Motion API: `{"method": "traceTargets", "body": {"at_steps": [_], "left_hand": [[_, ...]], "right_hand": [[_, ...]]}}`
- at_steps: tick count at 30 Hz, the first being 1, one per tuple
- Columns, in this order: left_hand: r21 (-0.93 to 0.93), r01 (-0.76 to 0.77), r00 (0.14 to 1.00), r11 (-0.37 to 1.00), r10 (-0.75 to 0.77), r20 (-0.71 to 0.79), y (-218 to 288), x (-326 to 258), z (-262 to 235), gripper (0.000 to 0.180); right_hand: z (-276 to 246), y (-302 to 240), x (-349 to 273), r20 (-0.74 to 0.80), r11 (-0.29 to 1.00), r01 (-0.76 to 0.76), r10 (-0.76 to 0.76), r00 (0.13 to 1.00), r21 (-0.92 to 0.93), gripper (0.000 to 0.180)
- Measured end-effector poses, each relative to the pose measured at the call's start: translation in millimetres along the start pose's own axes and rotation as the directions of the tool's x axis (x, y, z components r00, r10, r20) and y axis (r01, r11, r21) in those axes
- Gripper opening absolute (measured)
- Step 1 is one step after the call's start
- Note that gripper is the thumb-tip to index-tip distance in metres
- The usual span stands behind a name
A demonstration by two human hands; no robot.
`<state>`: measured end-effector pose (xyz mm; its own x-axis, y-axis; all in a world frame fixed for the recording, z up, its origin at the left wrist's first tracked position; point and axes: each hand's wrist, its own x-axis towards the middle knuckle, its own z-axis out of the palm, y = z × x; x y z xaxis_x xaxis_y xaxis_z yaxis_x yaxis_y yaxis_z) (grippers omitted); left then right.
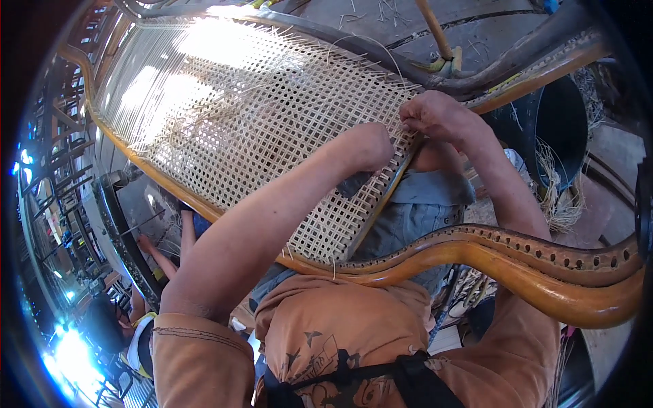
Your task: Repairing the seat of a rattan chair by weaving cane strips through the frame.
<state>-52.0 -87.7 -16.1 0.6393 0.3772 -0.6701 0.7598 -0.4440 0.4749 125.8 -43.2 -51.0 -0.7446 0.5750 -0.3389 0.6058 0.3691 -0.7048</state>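
a: across the person's lap, a woven cane panel (245,115) is stretched in a long curved wooden frame (476,262). its long axis runs from the bright far end at upper left down toward the lower right, where the weave stops.

b: and where is the work being done?

a: at the weave's unfinished edge, just beside the far rail. the right hand (439,115) is closed in a pinch there; a thin cane strand (360,42) seems to be held, though the strand between the fingertips is too fine to be made out. the left hand (367,146) is pressed on the weave just beside it, fingers curled under and hidden, so whether anything is gripped cannot be told.

b: which step is judged to be in hand?

a: a strand is probably being threaded or pulled tight at the edge. the drilled holes (544,251) in the near rail are bare from there on, so much lies unwoven. the next move would call for the strand to be kept taut and guided through the right gap.

b: what is seen round about?

a: a dark bucket (554,122) with loose fibre bundles (554,197) is seen at right, and a stick (435,30) beyond the frame.
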Motion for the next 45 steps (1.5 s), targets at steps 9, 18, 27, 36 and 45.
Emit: {"method": "traceTargets", "body": {"at_steps": [9,18,27,36,45], "left_hand": [[-0.293,0.274,0.949,0.916,-0.209,0.234,13,2,-25,0.036],[-0.195,0.151,0.964,0.969,-0.188,-0.188,-8,26,21,0.024],[-0.026,0.331,0.937,0.943,-0.325,0.126,-3,-43,-10,0.033],[-0.090,0.360,0.931,0.929,-0.364,-0.033,-3,-66,-2,0.042],[-0.128,0.335,0.940,0.933,-0.341,-0.024,2,-53,-8,0.045]], "right_hand": [[-14,-1,10,0.172,1.000,0.026,-0.027,0.985,0.010,0.012],[3,-22,-1,0.000,0.977,0.098,-0.100,0.995,-0.188,0.015],[17,-12,-26,-0.189,0.990,0.109,-0.124,0.974,-0.089,0.017],[8,-19,-27,-0.102,0.994,0.095,-0.100,0.990,-0.053,0.023],[14,-34,-26,-0.200,0.989,-0.148,0.148,0.969,0.013,0.014]]}}
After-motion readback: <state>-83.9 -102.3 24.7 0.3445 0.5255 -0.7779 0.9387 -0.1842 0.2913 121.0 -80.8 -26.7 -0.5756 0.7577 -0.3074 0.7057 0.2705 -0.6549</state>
